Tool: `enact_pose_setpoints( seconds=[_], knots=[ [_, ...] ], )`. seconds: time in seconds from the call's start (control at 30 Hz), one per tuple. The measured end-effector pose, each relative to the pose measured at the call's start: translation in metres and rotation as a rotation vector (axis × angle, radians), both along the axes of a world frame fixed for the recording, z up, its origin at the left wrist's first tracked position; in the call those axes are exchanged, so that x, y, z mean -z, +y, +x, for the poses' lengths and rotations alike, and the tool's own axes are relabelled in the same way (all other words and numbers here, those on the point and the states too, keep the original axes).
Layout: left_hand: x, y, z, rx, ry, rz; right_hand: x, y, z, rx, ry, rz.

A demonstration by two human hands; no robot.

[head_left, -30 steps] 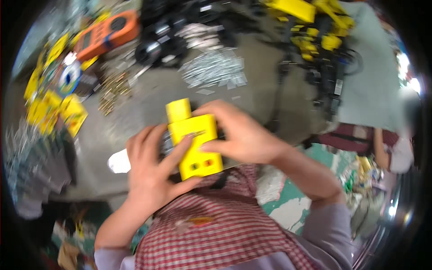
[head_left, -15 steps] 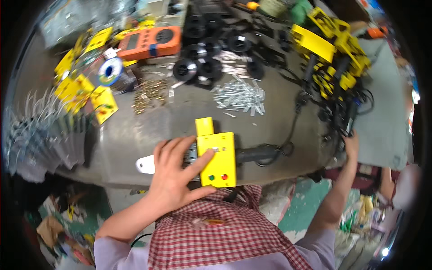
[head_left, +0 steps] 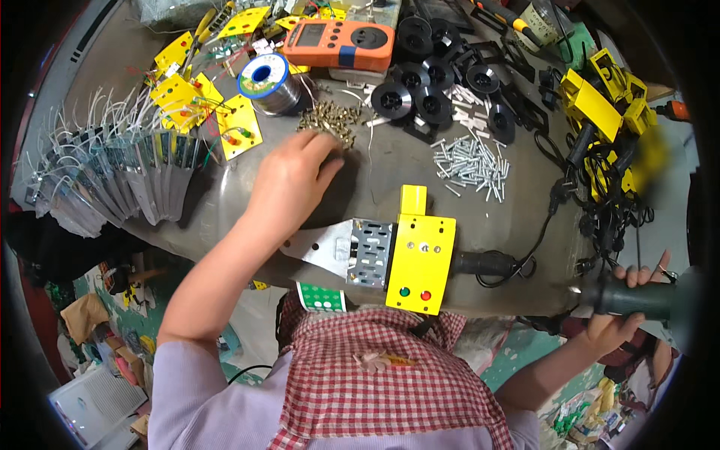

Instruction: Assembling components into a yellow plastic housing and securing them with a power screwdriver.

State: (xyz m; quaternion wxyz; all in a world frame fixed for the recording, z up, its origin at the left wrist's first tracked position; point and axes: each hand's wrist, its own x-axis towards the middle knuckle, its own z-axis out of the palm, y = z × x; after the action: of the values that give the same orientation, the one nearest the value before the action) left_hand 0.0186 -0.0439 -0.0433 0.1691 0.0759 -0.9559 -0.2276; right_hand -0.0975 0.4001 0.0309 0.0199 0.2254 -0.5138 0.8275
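- Curling over the near side of a pile of small brass pieces [head_left: 330,116], the left hand [head_left: 296,171] hides its fingertips, so I cannot tell whether it grips one.
- The right hand [head_left: 606,330] wraps its fingers round a smooth, dark green cylindrical tool [head_left: 634,298] by the bench's near right corner.
- One glossy yellow housing [head_left: 420,262] lies at the middle of the near edge, with one green and one red round piece on its face, a perforated metal plate [head_left: 373,251] and flat pale metal tongue [head_left: 321,247] to its left, and a black cord grip [head_left: 484,263] to its right.
- Toward the far edge: one orange meter [head_left: 341,45], one solder spool [head_left: 274,88], about eight black plastic discs [head_left: 433,105].
- Slender silver screws [head_left: 474,169], too many to count, lie heaped right of centre.
- Clear sleeves [head_left: 112,176] with pale wires fan across the left end.
- The bench [head_left: 405,159] is grey and scuffed; below, the green floor [head_left: 510,358] shows pale, worn patches.
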Motion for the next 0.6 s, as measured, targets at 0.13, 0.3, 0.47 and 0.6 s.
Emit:
enact_pose_setpoints(
  seconds=[0.13, 0.3, 0.47, 0.6],
  knots=[
    [0.015, -0.009, -0.019, 0.124, 0.055, -0.197, -0.016, -0.067, 0.016, -0.040, 0.135, 0.044],
    [0.012, -0.017, -0.016, 0.189, 0.102, -0.137, -0.025, -0.112, 0.034, -0.206, 0.186, -0.092],
    [-0.028, 0.014, 0.031, 0.078, -0.132, 0.670, -0.015, -0.143, 0.050, -0.192, 0.105, -0.226],
    [-0.028, 0.050, 0.059, 0.230, -0.367, 1.524, -0.011, -0.175, 0.059, -0.322, -0.041, -0.411]
  ],
)
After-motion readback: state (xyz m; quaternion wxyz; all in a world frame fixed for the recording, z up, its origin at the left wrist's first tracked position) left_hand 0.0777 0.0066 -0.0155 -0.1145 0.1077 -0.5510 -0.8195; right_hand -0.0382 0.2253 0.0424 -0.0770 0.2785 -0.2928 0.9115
